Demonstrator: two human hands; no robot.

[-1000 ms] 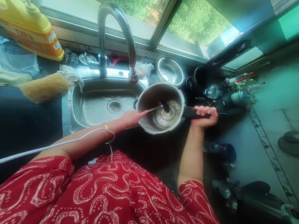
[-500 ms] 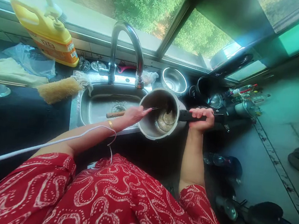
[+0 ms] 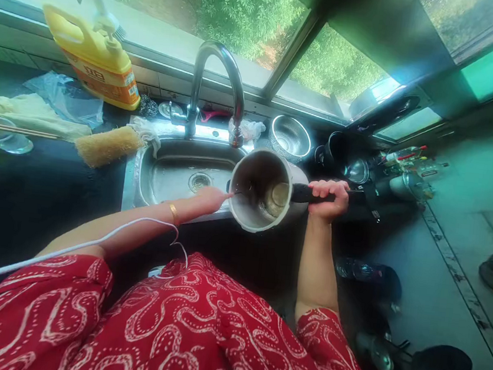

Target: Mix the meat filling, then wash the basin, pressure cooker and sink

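My right hand is wrapped round the black handle of a metal pressure cooker pot. The pot is tilted, with its mouth facing me, in front of the sink's right end. A pale round patch shows on its inside. At the pot's left rim, my left hand is closed, index finger pointing inside. A thin dark tip shows by that fingertip, part of a slim wooden-handled tool; its handle is hidden now.
Behind the pot are the steel sink, a curved faucet and a steel colander. On the left counter lie a loofah, cloths and a yellow jug. A white cable crosses my left forearm.
My left hand has turned and drawn slightly left and down at the pot's rim. The wooden handle that stuck out behind it is out of sight. The right hand keeps its grip.
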